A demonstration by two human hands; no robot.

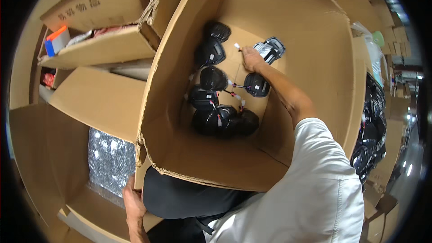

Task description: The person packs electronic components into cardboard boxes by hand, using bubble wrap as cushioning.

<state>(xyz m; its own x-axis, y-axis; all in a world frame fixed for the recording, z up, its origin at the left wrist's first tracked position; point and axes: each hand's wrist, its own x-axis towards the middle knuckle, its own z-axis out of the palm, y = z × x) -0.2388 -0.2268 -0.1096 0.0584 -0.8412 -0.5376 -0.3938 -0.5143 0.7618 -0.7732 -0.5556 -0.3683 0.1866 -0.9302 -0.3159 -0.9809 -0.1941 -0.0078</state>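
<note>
Deep inside a large open cardboard box (306,13), my right hand (253,59) is closed at the left edge of a black rounded device with a silver face (272,49). A white plug (237,46) on a short cable sticks out beside my fingertips. Several dark rounded units with short cables, such as the black device (257,84) below my hand, lie on the box floor, mostly along its left side. My left hand (133,199) is low at the left, fingers closed at the edge of a cardboard flap (140,171); its fingertips are partly hidden.
An open carton (58,153) at the left holds clear bubble wrap (110,162). Above it, a cardboard bin (103,47) contains an orange, white and blue item (57,40). Black plastic-wrapped goods (371,130) stand beyond the box's right wall, with stacked cartons (398,31) behind.
</note>
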